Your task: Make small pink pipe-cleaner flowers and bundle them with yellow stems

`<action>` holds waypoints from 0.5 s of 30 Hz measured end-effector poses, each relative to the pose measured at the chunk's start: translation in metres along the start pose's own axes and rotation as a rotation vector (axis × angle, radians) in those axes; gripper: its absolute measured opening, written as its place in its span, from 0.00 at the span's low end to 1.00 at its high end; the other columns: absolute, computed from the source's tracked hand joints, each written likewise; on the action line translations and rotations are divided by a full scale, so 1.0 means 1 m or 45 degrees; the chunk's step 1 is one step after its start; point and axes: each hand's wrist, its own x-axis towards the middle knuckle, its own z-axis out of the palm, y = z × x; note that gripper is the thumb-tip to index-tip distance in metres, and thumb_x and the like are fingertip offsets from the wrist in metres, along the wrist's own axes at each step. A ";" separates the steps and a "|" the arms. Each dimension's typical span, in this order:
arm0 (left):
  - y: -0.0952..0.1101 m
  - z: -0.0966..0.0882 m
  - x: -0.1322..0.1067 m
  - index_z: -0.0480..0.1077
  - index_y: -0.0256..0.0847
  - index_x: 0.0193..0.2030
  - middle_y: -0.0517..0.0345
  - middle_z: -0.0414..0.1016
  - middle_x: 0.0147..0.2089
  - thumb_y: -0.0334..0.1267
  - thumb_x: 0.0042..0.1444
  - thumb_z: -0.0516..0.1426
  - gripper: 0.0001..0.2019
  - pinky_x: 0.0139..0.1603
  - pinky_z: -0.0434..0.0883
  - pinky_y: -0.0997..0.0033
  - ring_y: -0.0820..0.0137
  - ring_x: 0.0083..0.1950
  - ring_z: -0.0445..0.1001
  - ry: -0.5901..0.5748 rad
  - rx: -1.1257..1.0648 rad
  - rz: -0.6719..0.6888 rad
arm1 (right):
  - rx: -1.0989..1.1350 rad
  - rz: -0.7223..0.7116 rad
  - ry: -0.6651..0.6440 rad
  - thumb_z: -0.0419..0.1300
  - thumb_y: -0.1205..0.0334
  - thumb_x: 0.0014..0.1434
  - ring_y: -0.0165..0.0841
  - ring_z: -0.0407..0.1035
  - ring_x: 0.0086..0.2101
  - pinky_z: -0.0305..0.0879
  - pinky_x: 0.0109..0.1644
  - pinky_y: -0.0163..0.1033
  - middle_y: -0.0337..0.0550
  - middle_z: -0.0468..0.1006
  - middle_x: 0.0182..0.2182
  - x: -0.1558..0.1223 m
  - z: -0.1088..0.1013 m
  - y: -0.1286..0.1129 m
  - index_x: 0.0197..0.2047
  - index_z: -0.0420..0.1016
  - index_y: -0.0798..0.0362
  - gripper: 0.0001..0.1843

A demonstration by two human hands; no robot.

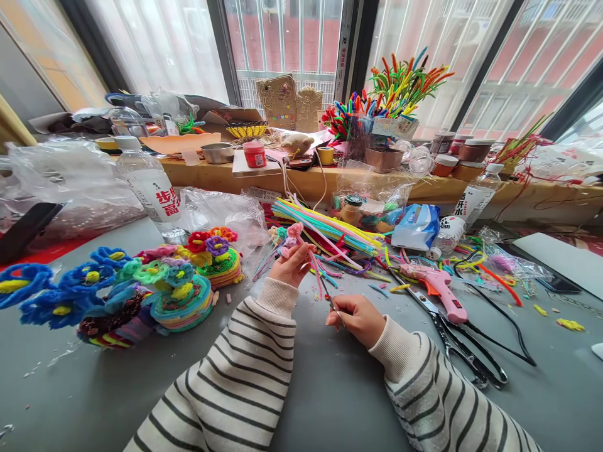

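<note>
My left hand (pixel 291 267) is closed, pinching a pink pipe-cleaner flower (pixel 295 231) by its base. The flower's pink stem (pixel 318 276) slants down toward my right hand (pixel 360 317). That hand is closed around small metal scissors (pixel 332 302), whose tips meet the stem's lower end; their handles are mostly hidden by my fingers. Just left of my left hand lie a few small pastel pipe-cleaner flowers (pixel 277 235) with thin stems. Behind both hands is a bundle of loose pipe cleaners (pixel 330 226) in yellow, turquoise, pink and red.
Finished pipe-cleaner flower pots (pixel 183 307) stand at the left. On the right lie a pink glue gun (pixel 438 285) with a black cord and large black-handled scissors (pixel 466 351). Water bottles (pixel 151 185), a blue-white packet (pixel 414 227) and a cluttered ledge (pixel 211 179) are farther back.
</note>
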 end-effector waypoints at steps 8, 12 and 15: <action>0.001 -0.003 0.001 0.71 0.38 0.23 0.65 0.69 0.22 0.37 0.31 0.63 0.09 0.25 0.63 0.81 0.81 0.24 0.66 -0.043 -0.047 -0.036 | -0.090 -0.058 -0.014 0.51 0.38 0.43 0.25 0.53 0.18 0.49 0.23 0.32 0.37 0.62 0.13 0.000 -0.002 -0.003 0.13 0.59 0.55 0.28; 0.001 -0.003 0.001 0.71 0.37 0.23 0.64 0.69 0.22 0.36 0.33 0.62 0.08 0.25 0.63 0.81 0.81 0.24 0.66 -0.043 -0.090 -0.054 | -0.092 -0.072 -0.011 0.49 0.36 0.43 0.25 0.53 0.18 0.49 0.24 0.32 0.37 0.61 0.14 0.000 -0.003 -0.004 0.13 0.58 0.56 0.29; 0.001 -0.002 0.000 0.71 0.38 0.22 0.64 0.69 0.22 0.37 0.33 0.62 0.07 0.25 0.63 0.80 0.81 0.24 0.66 -0.073 -0.097 -0.062 | -0.063 -0.159 -0.100 0.43 0.33 0.44 0.24 0.51 0.18 0.48 0.23 0.32 0.35 0.58 0.14 -0.001 -0.003 -0.004 0.17 0.61 0.56 0.31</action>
